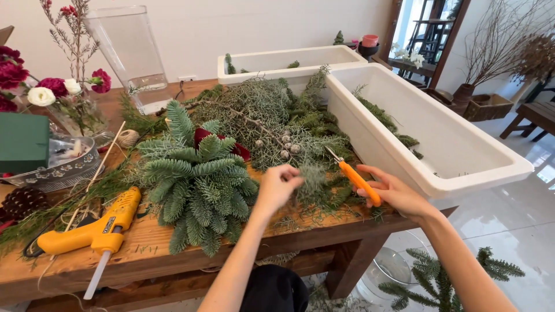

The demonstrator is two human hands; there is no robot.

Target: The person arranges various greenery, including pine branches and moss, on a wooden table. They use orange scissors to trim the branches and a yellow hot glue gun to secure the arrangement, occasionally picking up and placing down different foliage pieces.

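Single head-worn view, looking down and forward over the desk [144,245].
The camera sits close above the person's own arms, facing across the wooden top toward the far wall, with floor showing at lower right; no second view shares the scene.

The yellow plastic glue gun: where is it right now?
In the head view the yellow plastic glue gun lies at the wooden table's front left edge, left of the fir wreath, untouched by either hand.

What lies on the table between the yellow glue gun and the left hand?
In the head view, a fir wreath lies between the glue gun and the left hand, on the wooden table.
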